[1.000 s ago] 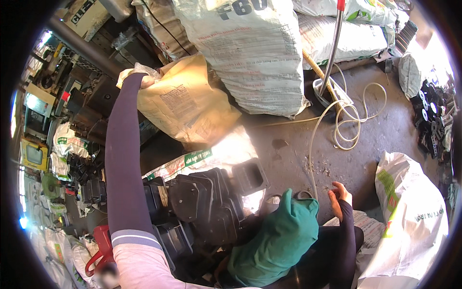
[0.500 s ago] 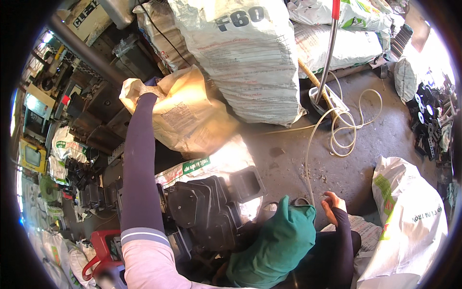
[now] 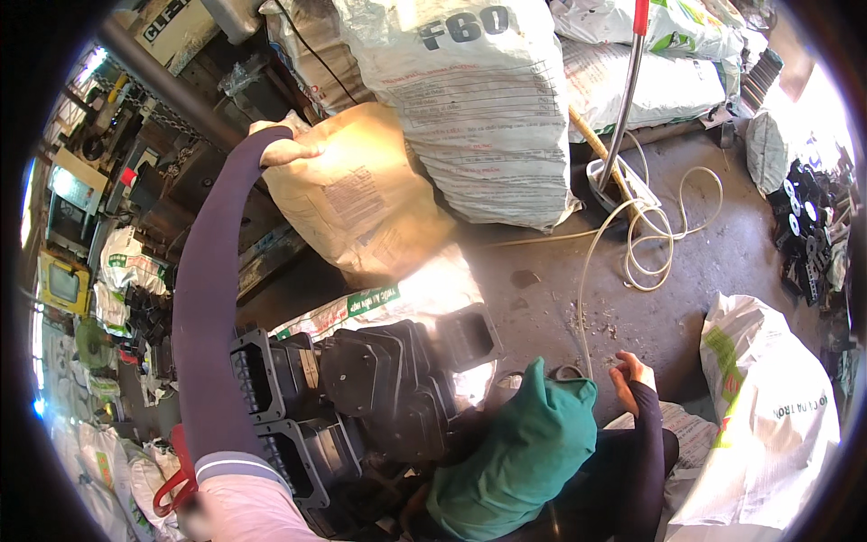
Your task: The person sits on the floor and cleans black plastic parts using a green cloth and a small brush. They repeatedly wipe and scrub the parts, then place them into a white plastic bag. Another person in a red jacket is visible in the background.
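Observation:
My left hand [image 3: 291, 151], in a purple sleeve, is at the top left corner of a large brown paper sack [image 3: 361, 203]. Its fingers appear closed on the sack's upper edge, though the sack partly hides the grip. The sack leans upright against a bulging white woven sack [image 3: 492, 135]. No part of my right hand is in view. Below my left arm lie several dark box-shaped parts [image 3: 361, 375], stacked beside one another.
A co-worker in a green head covering [image 3: 519, 452] sits close by, one hand [image 3: 635, 372] raised. A cream hose [image 3: 650, 271] coils on the floor near a red-topped metal pole [image 3: 623, 108]. White sacks [image 3: 768, 415] stand at right; machinery [image 3: 68, 217] lines the left.
My left hand has come out from inside the sack's mouth to its outer top edge. The sack's top has straightened, and my forearm has swung left.

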Tool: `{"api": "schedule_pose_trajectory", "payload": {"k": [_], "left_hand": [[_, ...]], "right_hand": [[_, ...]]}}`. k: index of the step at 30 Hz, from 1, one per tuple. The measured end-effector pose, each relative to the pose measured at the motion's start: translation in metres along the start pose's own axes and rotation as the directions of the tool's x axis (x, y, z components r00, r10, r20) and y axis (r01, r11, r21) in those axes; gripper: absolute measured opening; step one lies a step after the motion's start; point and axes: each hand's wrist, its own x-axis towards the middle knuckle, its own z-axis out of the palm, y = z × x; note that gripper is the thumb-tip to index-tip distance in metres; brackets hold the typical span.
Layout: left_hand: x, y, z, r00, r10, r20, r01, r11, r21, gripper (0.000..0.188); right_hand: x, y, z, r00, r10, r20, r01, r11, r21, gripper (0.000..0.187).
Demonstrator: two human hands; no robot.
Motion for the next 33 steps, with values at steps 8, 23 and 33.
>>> {"api": "schedule_pose_trajectory", "payload": {"k": [8,23,33], "left_hand": [[-0.12,0.063,0.039,0.861,0.499,0.099,-0.459,0.846,-0.271,0.035],[-0.208,0.16,0.111,0.681,0.696,-0.227,-0.671,0.717,0.188,0.025],[-0.183,0.103,0.097,0.889,0.387,-0.246,-0.338,0.915,0.22,0.02]], "right_hand": [[0.014,0.008,0.002,0.999,-0.018,-0.04,0.016,0.999,-0.033,0.031],[0.238,-0.39,0.051,0.964,-0.266,-0.005,0.265,0.963,-0.053,0.059],[0.281,-0.39,0.05,0.941,0.062,-0.334,0.034,0.961,0.273,0.024]]}}
